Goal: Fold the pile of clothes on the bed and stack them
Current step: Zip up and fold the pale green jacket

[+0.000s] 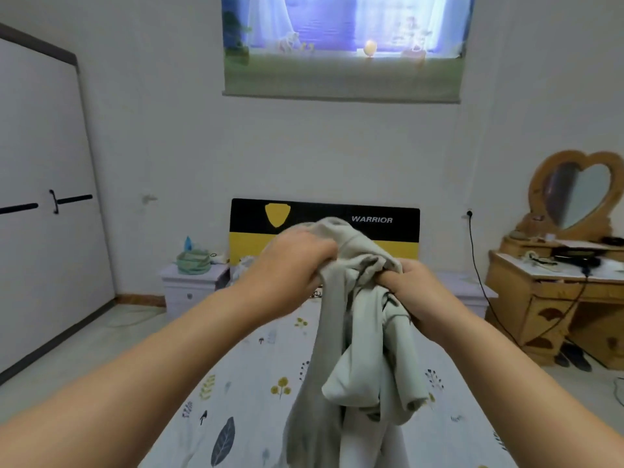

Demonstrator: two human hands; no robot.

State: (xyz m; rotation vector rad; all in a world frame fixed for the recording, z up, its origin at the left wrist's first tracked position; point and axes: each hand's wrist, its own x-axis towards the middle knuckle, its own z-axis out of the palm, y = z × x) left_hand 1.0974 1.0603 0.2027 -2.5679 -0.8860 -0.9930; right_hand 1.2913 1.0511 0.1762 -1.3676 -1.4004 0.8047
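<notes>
Two hands, left (290,265) and right (410,292), both fisted on one bunched pale green garment (361,332), raised above one bed (256,383).

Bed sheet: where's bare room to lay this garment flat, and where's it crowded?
Bare sheet lies on the bed to the left of the hanging pale green garment, under the left forearm, and in a narrower strip to its right. It is crowded mid-bed, where both hands, left hand and right hand, grip the bunched fabric, and near the headboard.
</notes>
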